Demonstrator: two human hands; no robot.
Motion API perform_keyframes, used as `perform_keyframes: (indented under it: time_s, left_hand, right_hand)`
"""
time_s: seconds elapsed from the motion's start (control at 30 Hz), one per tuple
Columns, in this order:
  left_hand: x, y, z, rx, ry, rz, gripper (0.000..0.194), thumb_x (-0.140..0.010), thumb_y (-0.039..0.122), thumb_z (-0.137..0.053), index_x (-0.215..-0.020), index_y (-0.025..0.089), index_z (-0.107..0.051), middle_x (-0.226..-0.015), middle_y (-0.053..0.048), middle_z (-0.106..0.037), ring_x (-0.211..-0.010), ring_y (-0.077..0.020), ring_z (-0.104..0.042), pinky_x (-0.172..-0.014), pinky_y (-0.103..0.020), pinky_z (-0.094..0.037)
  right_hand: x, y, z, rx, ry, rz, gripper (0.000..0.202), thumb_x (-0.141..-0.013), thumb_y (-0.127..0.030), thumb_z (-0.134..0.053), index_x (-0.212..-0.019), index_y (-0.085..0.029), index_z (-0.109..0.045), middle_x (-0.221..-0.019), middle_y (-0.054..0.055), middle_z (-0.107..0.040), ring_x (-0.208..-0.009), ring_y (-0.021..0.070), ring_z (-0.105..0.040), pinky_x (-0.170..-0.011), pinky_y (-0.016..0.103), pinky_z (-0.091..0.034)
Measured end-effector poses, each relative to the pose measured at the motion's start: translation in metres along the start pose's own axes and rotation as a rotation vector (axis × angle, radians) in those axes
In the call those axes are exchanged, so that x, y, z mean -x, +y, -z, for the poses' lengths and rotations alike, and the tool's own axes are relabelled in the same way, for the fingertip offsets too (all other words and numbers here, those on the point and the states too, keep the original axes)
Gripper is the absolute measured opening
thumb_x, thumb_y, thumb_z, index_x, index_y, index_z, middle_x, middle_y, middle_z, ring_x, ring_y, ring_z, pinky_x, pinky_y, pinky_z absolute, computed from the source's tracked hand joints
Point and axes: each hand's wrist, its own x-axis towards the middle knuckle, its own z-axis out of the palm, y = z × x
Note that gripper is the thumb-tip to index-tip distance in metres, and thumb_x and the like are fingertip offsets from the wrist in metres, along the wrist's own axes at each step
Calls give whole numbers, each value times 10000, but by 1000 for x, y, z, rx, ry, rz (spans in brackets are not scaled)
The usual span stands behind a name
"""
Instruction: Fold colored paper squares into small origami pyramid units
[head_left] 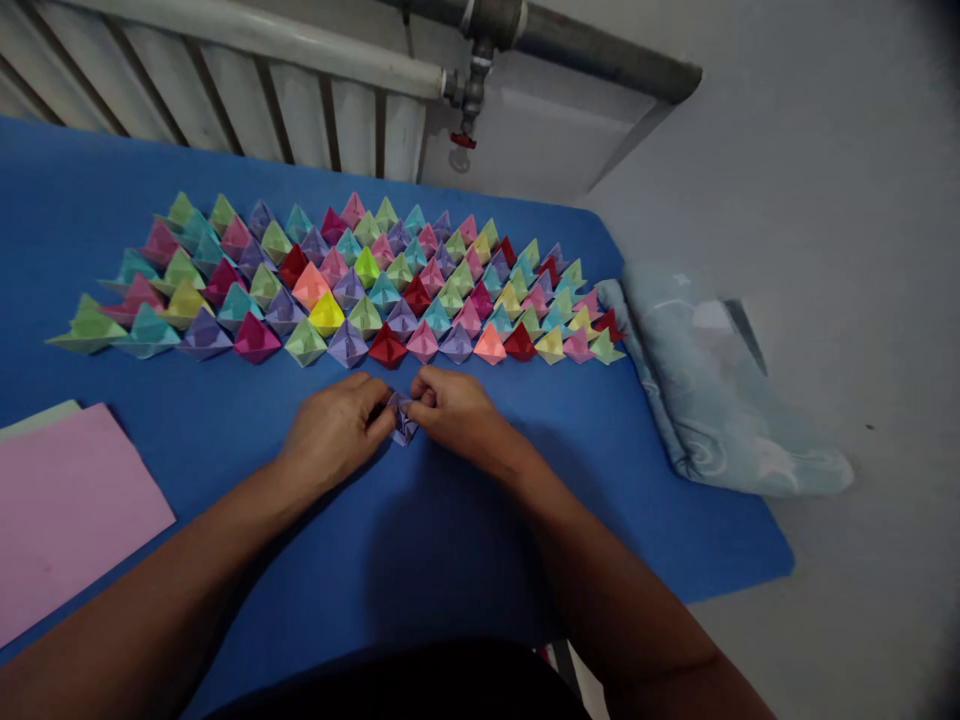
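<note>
A small folded purple paper [403,420] is held between my two hands, low over the blue table. My left hand [337,420] pinches its left side between thumb and fingers. At its right side, my right hand [454,408] is closed, thumb and curled fingertips on the paper's edge. Part of the paper is hidden by the fingers. Just beyond the hands stand rows of folded paper boats [388,346] in red, purple, green, pink, yellow and turquoise, packed close together.
Pink paper sheets [75,510] lie at the left, a pale green one beneath. A folded light-blue cloth [682,370] rests at the table's right side by the wall. Behind the blue table [300,600] are a white radiator [285,110] and a pipe with a red valve [463,140].
</note>
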Motion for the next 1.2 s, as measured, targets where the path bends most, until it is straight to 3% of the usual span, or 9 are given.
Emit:
perform_keyframes:
  time_s: [0.27, 0.43, 0.53, 0.7, 0.8, 0.9, 1.0, 1.07, 1.2]
  left_hand:
    - [2, 1, -4, 18, 30, -45, 187, -857, 285, -501, -742, 214, -630, -758, -31, -587, -686, -177, -545, -610, -293, -371]
    - [6, 1, 0, 234, 141, -89, 287, -834, 379, -540, -1032, 214, -667, -979, -46, -663, -770, -174, -604, -694, -294, -470]
    - [10, 3, 3, 325, 134, -103, 255, -818, 378, -540, -969, 211, -662, -925, -32, -682, -774, -170, -624, -708, -290, -493]
    - [14, 3, 3, 431, 93, 11, 307, -776, 331, -538, -1033, 200, -645, -801, -2, -673, -656, -149, -610, -626, -274, -492]
    - [13, 0, 3, 462, 114, 61, 349, -759, 303, -534, -1073, 199, -645, -812, -2, -667, -639, -145, -598, -602, -268, -486]
    - [13, -2, 4, 446, 173, 144, 306, -753, 272, -517, -1011, 205, -668, -835, -8, -651, -626, -141, -590, -581, -268, -480]
    - [15, -2, 5, 439, 205, 222, 258, -772, 306, -529, -957, 194, -670, -792, -11, -617, -602, -145, -591, -573, -279, -482]
    - [17, 0, 5, 435, 197, 255, 261, -789, 348, -540, -960, 191, -658, -736, -1, -604, -586, -150, -587, -564, -279, -470]
    - [23, 3, 9, 367, 115, 250, 226, -804, 367, -528, -913, 213, -652, -663, 16, -634, -577, -159, -581, -575, -279, -440]
  right_hand:
    - [1, -5, -3, 118, 22, 22, 139, -767, -123, -612, -692, -210, -534, -668, -29, -489, -659, 138, -449, -608, 278, -288]
    - [8, 0, -3, 40, 17, 69, 123, -799, -147, -640, -708, -202, -578, -716, -30, -528, -672, 124, -492, -633, 264, -337]
    - [11, 3, -4, 5, -11, 144, 142, -808, -143, -659, -696, -199, -592, -716, -34, -529, -688, 119, -512, -657, 256, -365]
    - [9, 4, -7, -193, -46, 222, 103, -822, -164, -668, -738, -207, -628, -734, -46, -568, -702, 103, -540, -677, 229, -408]
    - [11, 1, -4, -304, 35, 157, 16, -828, -223, -662, -841, -220, -654, -783, -39, -606, -690, 105, -550, -655, 229, -423]
    - [18, -5, 1, -326, 161, 85, 98, -843, -316, -644, -829, -221, -627, -764, -25, -606, -683, 120, -549, -645, 245, -430]
    - [27, -7, 2, -341, 124, 59, 190, -787, -370, -706, -852, -225, -603, -762, -29, -588, -633, 109, -522, -613, 245, -434]
    - [30, -6, -2, -317, 83, 53, 227, -750, -306, -728, -920, -227, -600, -796, -36, -586, -613, 95, -514, -609, 239, -438]
    - [27, 1, -12, -240, 71, 81, 233, -781, -115, -555, -984, -225, -586, -766, -42, -596, -659, 103, -560, -666, 238, -450]
